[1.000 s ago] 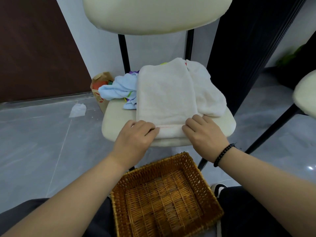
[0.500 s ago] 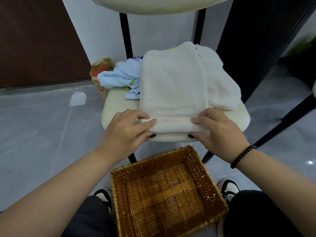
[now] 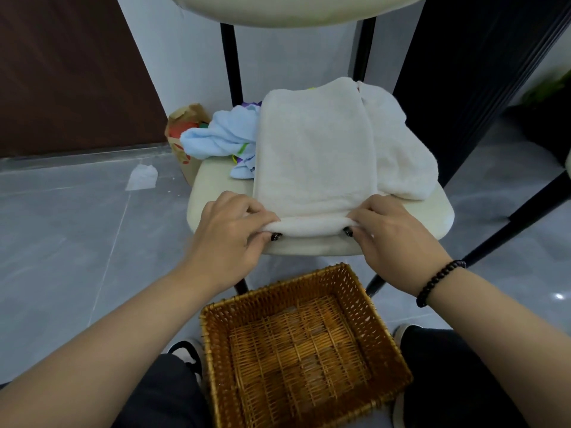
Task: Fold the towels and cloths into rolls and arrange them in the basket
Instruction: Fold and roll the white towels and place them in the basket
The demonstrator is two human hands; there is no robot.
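- Here, at far left, a scrap of white paper [image 3: 141,177] lies on the grey tiled floor [image 3: 61,242], well apart from the cream chair seat [image 3: 432,211].
- A brown paper bag [image 3: 182,125] stands on the floor against the seat's far left corner.
- A light blue cloth [image 3: 219,134] is bunched on the seat's far left part, touching the left edge of the folded white towel [image 3: 315,156]; a bit of multicoloured fabric [image 3: 244,159] peeks out beneath it.
- The left hand [image 3: 228,233] grips the towel's near left corner, fingers curled over the top and thumb tucked under the small roll formed at the near edge.
- The folded white towel lies lengthwise down the middle of the seat, its near end turned up into that first roll at the seat's front edge.
- The right hand [image 3: 389,233] grips the near right corner the same way, fingers curled over and thumb under; a dark beaded bracelet [image 3: 438,282] circles its wrist.
- A second white towel [image 3: 401,156] lies rumpled to the right, partly under the folded one.
- The wicker basket [image 3: 383,319] sits on the floor between the person's knees, just in front of the chair, holding no cloths.
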